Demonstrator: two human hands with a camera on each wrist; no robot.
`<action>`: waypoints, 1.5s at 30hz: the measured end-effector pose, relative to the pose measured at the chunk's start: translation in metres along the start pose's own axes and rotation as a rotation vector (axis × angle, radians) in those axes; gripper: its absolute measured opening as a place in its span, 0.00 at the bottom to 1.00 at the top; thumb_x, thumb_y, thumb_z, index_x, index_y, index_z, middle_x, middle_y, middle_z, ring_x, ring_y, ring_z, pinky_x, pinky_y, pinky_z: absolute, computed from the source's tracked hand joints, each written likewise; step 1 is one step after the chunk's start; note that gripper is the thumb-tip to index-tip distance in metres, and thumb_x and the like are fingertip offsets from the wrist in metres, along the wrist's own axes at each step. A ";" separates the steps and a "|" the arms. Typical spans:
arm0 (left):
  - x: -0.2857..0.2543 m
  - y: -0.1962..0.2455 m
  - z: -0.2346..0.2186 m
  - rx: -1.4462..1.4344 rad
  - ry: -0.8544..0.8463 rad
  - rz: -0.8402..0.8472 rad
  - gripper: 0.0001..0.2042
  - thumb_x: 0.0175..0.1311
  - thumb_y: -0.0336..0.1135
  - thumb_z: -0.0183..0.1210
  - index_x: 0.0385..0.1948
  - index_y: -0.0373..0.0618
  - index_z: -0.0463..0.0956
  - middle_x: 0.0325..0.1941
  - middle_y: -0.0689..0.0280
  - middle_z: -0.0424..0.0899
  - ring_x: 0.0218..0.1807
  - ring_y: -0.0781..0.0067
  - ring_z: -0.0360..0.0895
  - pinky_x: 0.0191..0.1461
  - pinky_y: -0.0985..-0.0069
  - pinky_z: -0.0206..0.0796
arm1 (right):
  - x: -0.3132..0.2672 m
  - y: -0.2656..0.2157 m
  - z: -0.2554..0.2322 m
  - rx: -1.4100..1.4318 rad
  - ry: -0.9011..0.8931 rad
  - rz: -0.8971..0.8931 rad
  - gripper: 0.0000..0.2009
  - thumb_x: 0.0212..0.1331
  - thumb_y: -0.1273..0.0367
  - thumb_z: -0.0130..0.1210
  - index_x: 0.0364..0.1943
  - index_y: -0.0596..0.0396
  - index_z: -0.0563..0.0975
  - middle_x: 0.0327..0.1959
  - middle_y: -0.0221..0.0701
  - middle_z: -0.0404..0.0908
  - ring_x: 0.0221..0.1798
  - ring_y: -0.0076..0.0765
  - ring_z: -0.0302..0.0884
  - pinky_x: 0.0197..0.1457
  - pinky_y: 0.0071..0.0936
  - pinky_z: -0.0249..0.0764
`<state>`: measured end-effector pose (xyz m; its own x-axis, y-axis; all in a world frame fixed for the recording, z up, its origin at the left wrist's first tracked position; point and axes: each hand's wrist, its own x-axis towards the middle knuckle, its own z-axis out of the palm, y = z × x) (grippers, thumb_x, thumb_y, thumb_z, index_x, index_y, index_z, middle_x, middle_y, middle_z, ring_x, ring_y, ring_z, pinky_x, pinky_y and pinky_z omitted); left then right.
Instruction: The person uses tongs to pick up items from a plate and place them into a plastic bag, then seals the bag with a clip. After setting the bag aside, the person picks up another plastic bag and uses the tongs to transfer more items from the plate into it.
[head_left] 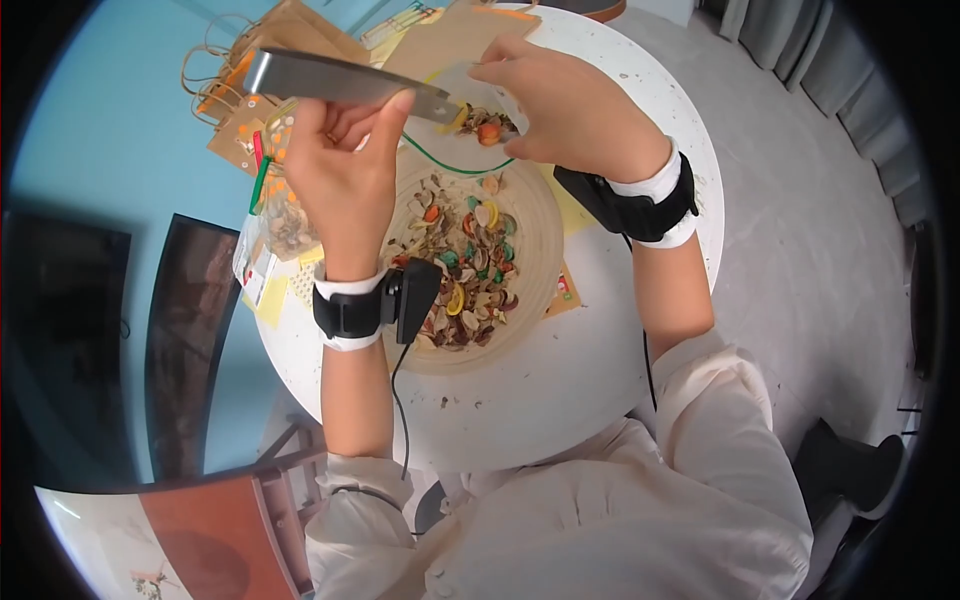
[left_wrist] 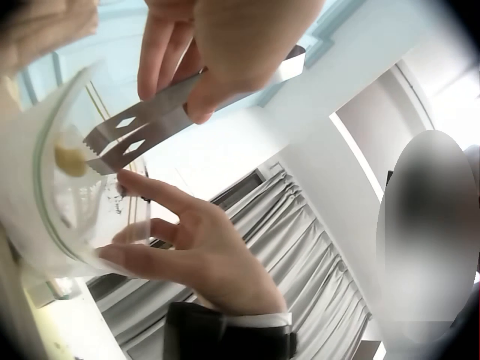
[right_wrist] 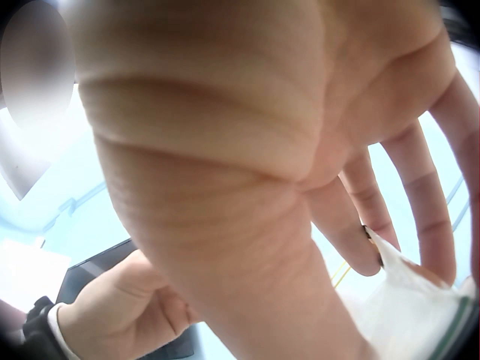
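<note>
My left hand (head_left: pixel 345 175) grips metal tongs (head_left: pixel 335 78) between thumb and fingers. Their toothed tips reach the mouth of a clear zip bag (left_wrist: pixel 19 161) with a green seal line. A yellow piece (left_wrist: pixel 71 160) sits right at those tips. Thumb and fingers of my right hand (head_left: pixel 580 105) hold the bag by its edge, spread around its opening. Dried bits and an orange piece (head_left: pixel 488 133) show through the plastic. Below both hands, a round shallow tray (head_left: pixel 540 230) holds a heap of mixed dried petals and coloured pieces (head_left: pixel 465 255).
Brown paper bags (head_left: pixel 300 40) stand at the table's far left. Beside the tray is another clear bag (head_left: pixel 285 225) of dried pieces, near green and red sticks. Yellow papers (head_left: pixel 270 298) lie under the tray's edge on the round white table (head_left: pixel 600 320).
</note>
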<state>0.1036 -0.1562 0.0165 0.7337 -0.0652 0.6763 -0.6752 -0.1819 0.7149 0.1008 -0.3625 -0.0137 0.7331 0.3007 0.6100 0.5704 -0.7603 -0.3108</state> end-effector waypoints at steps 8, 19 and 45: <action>-0.052 0.007 -0.034 0.069 0.050 -0.151 0.16 0.57 0.19 0.65 0.46 0.33 0.73 0.41 0.62 0.82 0.39 0.78 0.80 0.45 0.83 0.72 | 0.000 0.007 0.010 -0.011 0.110 -0.088 0.10 0.40 0.77 0.59 0.31 0.60 0.76 0.38 0.36 0.74 0.39 0.48 0.78 0.39 0.39 0.76; -0.079 -0.026 -0.021 0.254 -0.020 -0.380 0.11 0.57 0.25 0.68 0.36 0.34 0.74 0.31 0.63 0.82 0.32 0.80 0.80 0.37 0.83 0.72 | -0.004 0.004 0.003 -0.016 0.029 -0.032 0.19 0.40 0.77 0.62 0.43 0.60 0.78 0.43 0.34 0.76 0.45 0.46 0.78 0.44 0.37 0.75; 0.000 -0.005 0.001 0.365 -0.045 0.051 0.14 0.54 0.26 0.71 0.31 0.33 0.72 0.28 0.61 0.82 0.31 0.75 0.82 0.37 0.80 0.75 | 0.009 0.034 0.020 0.199 0.056 0.006 0.10 0.59 0.72 0.58 0.43 0.58 0.82 0.34 0.34 0.82 0.33 0.37 0.77 0.41 0.31 0.75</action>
<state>0.1068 -0.1558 0.0124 0.7076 -0.1246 0.6956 -0.6455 -0.5145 0.5645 0.1341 -0.3743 -0.0332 0.7182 0.2591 0.6457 0.6318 -0.6317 -0.4492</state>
